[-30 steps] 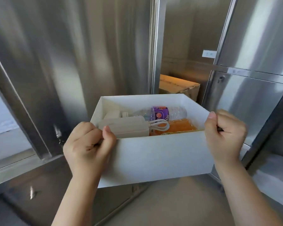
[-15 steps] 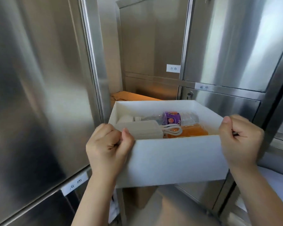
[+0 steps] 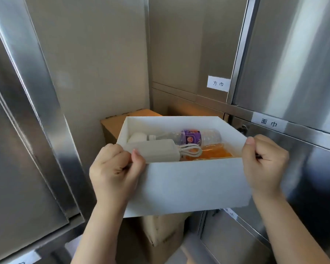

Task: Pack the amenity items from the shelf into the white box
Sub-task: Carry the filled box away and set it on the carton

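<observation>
I carry the white box [image 3: 189,185] in mid-air in front of steel cabinets. My left hand [image 3: 115,169] grips its near left corner, thumb inside the rim. My right hand [image 3: 265,164] grips the near right corner the same way. Inside lie a clear water bottle [image 3: 196,137] with a purple label, a beige pouch [image 3: 156,152] with a white cord loop, an orange packet [image 3: 216,153] and a round white item [image 3: 137,137] at the back left.
A steel cabinet door [image 3: 27,130] stands close on the left. Labelled steel cabinet doors [image 3: 293,73] fill the right. Brown cardboard boxes [image 3: 114,124] sit in the corner behind and below the white box.
The view has swung right across the cabinets while both hands kept their grip on the box. The corner with the cardboard boxes is now straight ahead.
</observation>
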The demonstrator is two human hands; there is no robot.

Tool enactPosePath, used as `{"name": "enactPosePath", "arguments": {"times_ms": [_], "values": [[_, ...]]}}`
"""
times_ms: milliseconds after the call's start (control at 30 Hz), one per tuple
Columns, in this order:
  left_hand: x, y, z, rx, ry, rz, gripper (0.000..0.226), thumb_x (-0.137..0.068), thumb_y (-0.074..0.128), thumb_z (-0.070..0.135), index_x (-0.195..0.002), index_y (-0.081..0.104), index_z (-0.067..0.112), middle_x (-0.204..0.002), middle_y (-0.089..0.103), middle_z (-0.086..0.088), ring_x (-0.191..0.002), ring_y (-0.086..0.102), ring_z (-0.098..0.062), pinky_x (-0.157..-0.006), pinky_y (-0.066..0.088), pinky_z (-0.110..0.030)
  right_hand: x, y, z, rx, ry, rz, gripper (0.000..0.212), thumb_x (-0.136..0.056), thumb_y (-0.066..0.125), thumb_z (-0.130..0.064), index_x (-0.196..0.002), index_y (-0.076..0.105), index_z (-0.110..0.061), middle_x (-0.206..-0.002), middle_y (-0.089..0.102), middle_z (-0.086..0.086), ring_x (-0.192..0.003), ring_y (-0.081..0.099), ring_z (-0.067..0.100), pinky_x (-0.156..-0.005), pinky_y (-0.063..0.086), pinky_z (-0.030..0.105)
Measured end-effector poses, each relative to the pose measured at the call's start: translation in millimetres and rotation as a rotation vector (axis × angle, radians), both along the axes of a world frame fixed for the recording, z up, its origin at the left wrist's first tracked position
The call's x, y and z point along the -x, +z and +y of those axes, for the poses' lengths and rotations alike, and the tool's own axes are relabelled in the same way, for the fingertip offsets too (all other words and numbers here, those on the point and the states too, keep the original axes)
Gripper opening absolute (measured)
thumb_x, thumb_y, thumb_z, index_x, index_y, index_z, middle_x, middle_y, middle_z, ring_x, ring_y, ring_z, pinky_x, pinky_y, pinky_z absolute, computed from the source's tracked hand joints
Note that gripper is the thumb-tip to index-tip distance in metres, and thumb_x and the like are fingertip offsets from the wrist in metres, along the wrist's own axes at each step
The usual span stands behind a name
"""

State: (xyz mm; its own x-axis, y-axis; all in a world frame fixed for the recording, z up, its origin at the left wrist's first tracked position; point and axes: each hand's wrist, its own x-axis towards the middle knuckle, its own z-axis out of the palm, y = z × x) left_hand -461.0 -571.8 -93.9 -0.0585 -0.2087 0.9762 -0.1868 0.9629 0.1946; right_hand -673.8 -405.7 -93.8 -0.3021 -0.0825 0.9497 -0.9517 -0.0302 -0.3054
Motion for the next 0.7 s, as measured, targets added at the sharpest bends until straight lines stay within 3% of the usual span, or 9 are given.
{"name": "enactPosePath", "arguments": {"times_ms": [167,300,400,533,700], "values": [[44,-15,-5,-0.085,0.192,0.021,0.047,-0.086,0.049,0.01,-0.041,0.038,0.007,-0.047,0.032,-0.002,-0.051,0.028,-0.017,-0.049,0.023,-0.018,69,-1,-48,-0.022,0.194,0.052,0.042,-0.09,0.043,-0.008,-0.054,0.026,-0.021,-0.054,0.017,-0.008,-0.05,0.017,0.011,-0.05,0.014,0.018],[65,-25,-4,-0.127,0.313,0.025,0.049,-0.087,0.05,0.009,-0.04,0.04,0.002,-0.045,0.034,-0.007,-0.046,0.03,-0.023,-0.043,0.027,-0.032,107,-8,-79,-0.036,0.28,0.092,0.054,-0.095,0.041,-0.013,-0.043,0.029,-0.011,-0.053,0.019,-0.004,-0.053,0.015,0.01,-0.052,0.015,0.011],[81,-32,-5,-0.12,0.363,0.018,0.05,-0.089,0.05,0.011,-0.041,0.039,0.003,-0.045,0.032,-0.006,-0.046,0.03,-0.022,-0.045,0.027,-0.028,130,-16,-95,-0.035,0.313,0.092,0.053,-0.096,0.04,-0.013,-0.044,0.029,-0.011,-0.053,0.02,-0.004,-0.05,0.016,0.009,-0.051,0.017,0.01],[104,-38,-11,-0.098,0.407,-0.017,0.047,-0.091,0.05,0.016,-0.049,0.03,0.016,-0.056,0.024,0.008,-0.054,0.021,-0.013,-0.056,0.019,-0.014,153,-24,-117,-0.045,0.344,0.111,0.046,-0.098,0.04,-0.02,-0.052,0.034,-0.019,-0.055,0.025,-0.01,-0.052,0.024,-0.009,-0.051,0.02,0.006],[125,-39,-38,-0.099,0.47,-0.038,0.044,-0.094,0.05,0.024,-0.054,0.031,0.021,-0.058,0.023,0.01,-0.057,0.019,-0.012,-0.058,0.017,-0.014,178,-30,-154,-0.062,0.31,0.122,0.051,-0.096,0.042,-0.017,-0.047,0.043,-0.006,-0.047,0.037,0.0,-0.046,0.028,0.008,-0.051,0.019,0.011]]}}
